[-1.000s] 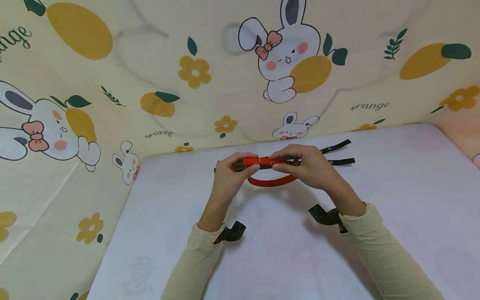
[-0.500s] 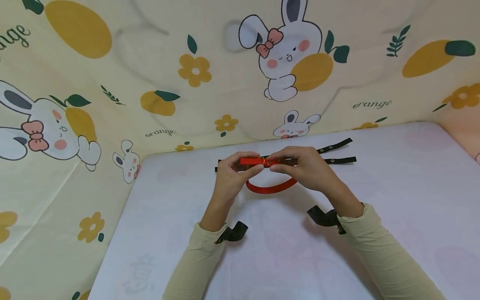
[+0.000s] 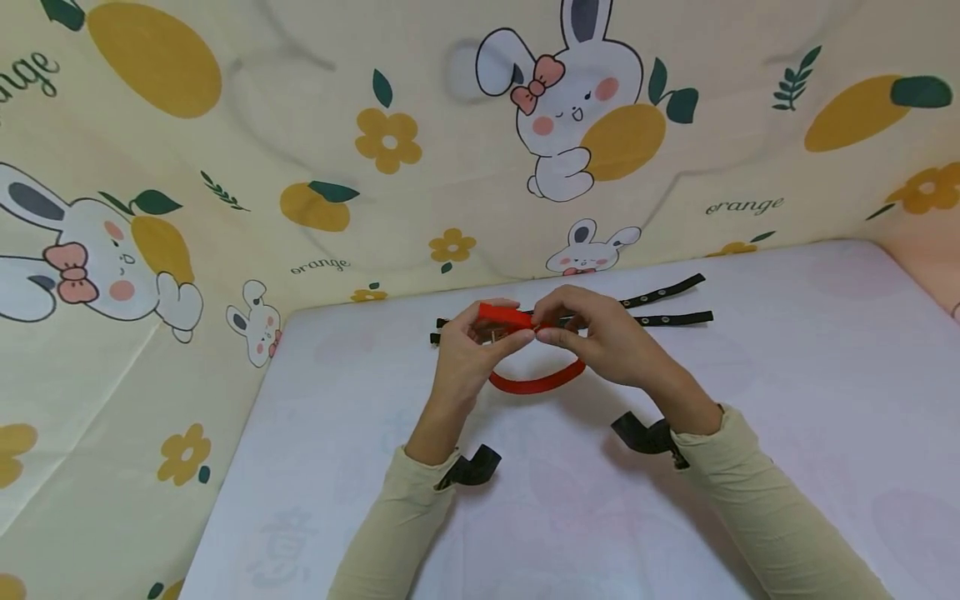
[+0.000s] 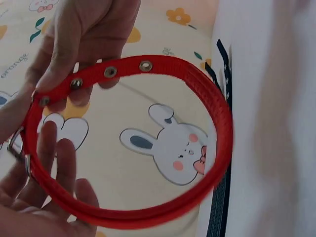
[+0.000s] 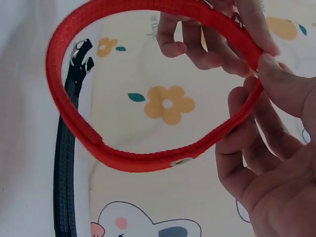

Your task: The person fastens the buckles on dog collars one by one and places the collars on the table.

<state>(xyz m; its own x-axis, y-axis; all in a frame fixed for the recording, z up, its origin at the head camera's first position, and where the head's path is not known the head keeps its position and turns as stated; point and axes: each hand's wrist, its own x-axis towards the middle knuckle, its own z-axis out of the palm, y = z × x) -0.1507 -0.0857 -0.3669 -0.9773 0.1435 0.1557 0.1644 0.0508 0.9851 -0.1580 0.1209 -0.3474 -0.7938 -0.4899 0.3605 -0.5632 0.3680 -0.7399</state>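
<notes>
Red collar (image 3: pixel 537 386) sits up between your two hands, toward the far part of the white table (image 3: pixel 570 500), near the middle; shadow below, looks held off the surface. It's a rounded loop. Long axis of the gripped top run goes left-right, dipping slightly to its right end. Rest of the loop hangs down from your fingers and swings out to the near side; both wrist views look straight through its opening. Eyelets (image 4: pixel 145 65) run along its right side, metal ring (image 4: pixel 15 143) at the left.

Left hand (image 3: pixel 474 354): thumb and index pinch the band just left of the join; other fingers loosely bent, not gripping much. Right hand (image 3: pixel 615 342): thumb and index pinch the band at the join, remaining fingers curled behind it. Your fingertips nearly meet. Exact contact at the join is hidden, can't tell if anything's threaded.

Forearms come in from near left and near right, converging on the collar, a black wrist mount (image 3: pixel 472 467) on the left cuff, its twin on the right.

Two black straps (image 3: pixel 675 319) lie left-right on the table behind your hands: buckles at left, punched ends fanning apart at right. Printed cloth (image 3: pixel 450 167) stands beyond.
</notes>
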